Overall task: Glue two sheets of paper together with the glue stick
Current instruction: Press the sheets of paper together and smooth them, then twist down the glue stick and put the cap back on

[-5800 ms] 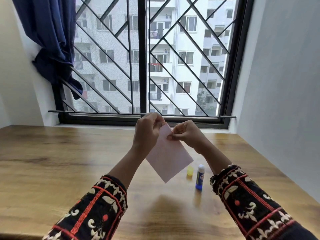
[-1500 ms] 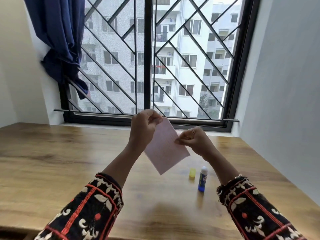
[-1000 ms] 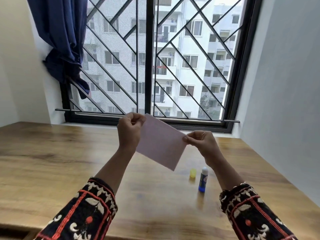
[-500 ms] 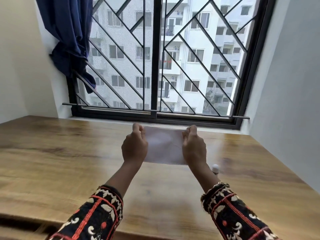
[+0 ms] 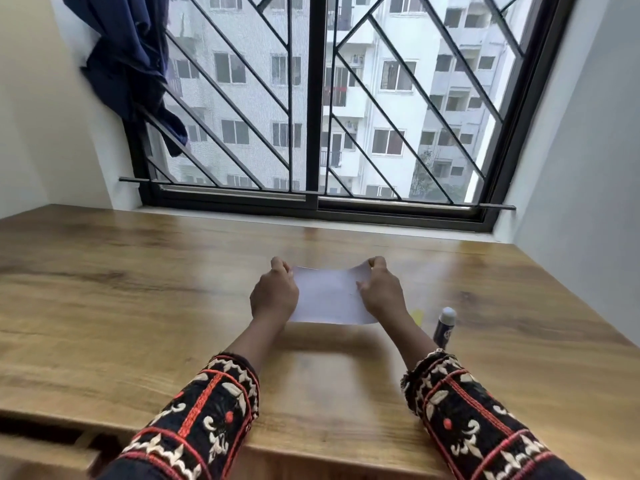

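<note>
A pale sheet of paper (image 5: 329, 296) hangs level just above the wooden table (image 5: 138, 289), casting a shadow below it. My left hand (image 5: 275, 294) pinches its left edge and my right hand (image 5: 381, 292) pinches its right edge. I cannot tell whether it is one sheet or two pressed together. The glue stick (image 5: 444, 328), blue with a white uncapped tip, stands upright on the table to the right of my right forearm. Its yellow cap (image 5: 418, 316) lies just left of it, partly hidden by my arm.
A barred window (image 5: 317, 109) runs along the table's far edge, with a dark blue curtain (image 5: 128, 60) bunched at its left. A grey wall (image 5: 588, 168) closes the right side. The table's front edge is near my sleeves.
The paper went from held up and tilted in front of the window to flat and low over the table, a hand on each side. The view tipped downward.
</note>
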{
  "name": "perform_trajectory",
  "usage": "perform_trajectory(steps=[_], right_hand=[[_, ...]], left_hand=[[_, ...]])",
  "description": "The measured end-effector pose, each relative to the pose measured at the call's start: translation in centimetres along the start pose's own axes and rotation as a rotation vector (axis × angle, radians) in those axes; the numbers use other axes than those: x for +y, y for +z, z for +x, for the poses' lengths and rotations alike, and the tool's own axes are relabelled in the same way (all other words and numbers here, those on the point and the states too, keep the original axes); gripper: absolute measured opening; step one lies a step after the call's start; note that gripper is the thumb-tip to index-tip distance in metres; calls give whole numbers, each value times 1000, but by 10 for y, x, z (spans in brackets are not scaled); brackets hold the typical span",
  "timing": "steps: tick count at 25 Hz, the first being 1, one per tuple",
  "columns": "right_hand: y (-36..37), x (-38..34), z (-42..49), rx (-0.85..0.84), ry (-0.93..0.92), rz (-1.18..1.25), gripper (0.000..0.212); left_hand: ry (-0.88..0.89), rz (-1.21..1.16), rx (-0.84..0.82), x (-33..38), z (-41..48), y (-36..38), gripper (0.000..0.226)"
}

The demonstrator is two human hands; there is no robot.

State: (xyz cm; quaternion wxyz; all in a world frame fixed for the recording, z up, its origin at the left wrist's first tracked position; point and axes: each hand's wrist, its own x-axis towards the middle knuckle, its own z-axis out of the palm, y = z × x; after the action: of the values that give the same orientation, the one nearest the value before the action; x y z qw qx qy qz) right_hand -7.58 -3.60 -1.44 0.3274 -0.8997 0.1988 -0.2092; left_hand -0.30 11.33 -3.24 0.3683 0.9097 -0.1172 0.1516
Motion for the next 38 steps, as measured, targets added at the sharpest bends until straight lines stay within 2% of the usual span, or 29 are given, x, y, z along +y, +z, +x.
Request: perform_trajectory(steps=[10,14,20,26,30,35,38], right_hand=[[16,17,-4,-63,2,-79,36],[18,17,-5,-77,-8,-122,41],[22,18,-5,-104,5,-234,51],[18,10,-7,2,-127,-404,59],[3,1,-9,74,-269,-434,65],[-35,6,-20,116,-355,-434,62],[-56,16,-26,106,-366,-329,59]], left_hand=[[-82,24,-251,-8,1,7,34],[-66,81,-259,-7,-2,6,37],[-22,297,-225,-5,-8,6,36],[-10,349,-211,-4,-11,6,43],[100,254,-117,7,-16,7,46],[233,47,-146,31,-33,11,55],[286,-76,-201,44,-48,15,58]])
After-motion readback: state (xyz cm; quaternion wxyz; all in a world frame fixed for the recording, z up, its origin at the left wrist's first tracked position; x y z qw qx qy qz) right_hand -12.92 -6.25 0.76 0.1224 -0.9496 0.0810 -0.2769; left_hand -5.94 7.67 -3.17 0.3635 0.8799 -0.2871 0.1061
